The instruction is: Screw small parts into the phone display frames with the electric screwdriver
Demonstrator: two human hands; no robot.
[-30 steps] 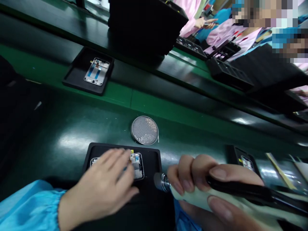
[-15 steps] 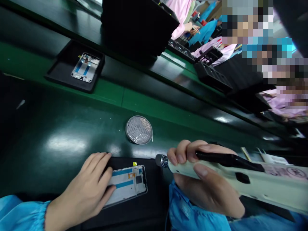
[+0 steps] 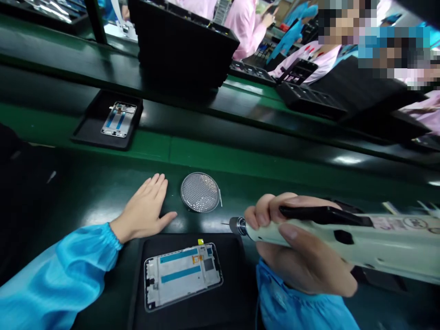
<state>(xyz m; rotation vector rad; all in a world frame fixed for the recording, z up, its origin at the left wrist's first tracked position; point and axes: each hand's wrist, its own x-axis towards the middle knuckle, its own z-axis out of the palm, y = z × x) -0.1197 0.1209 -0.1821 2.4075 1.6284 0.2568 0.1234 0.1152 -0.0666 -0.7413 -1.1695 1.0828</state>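
Note:
My right hand (image 3: 302, 247) is wrapped round a pale green electric screwdriver (image 3: 388, 245), its thin bit pointing left. Below its tip, a phone frame (image 3: 182, 291) with blue strips and a yellow tab lies on a black tray (image 3: 233, 298). My left hand (image 3: 146, 206) rests open on the green bench, fingers outstretched, just beyond the tray's upper left corner. It holds nothing. To the right of those fingers sits a round perforated dish (image 3: 200, 192) with small shiny pieces on it, apart from both hands.
Farther back, a second phone frame (image 3: 119, 121) lies in another black tray (image 3: 98, 140). A dark raised rail (image 3: 192, 103) crosses the bench, with a large black box (image 3: 182, 50) on it. Several people in pink and blue clothing are beyond.
My left hand has moved off the phone frame, up and away onto the bench, leaving the whole frame uncovered. The screwdriver stays in my right hand. The camera view has shifted slightly.

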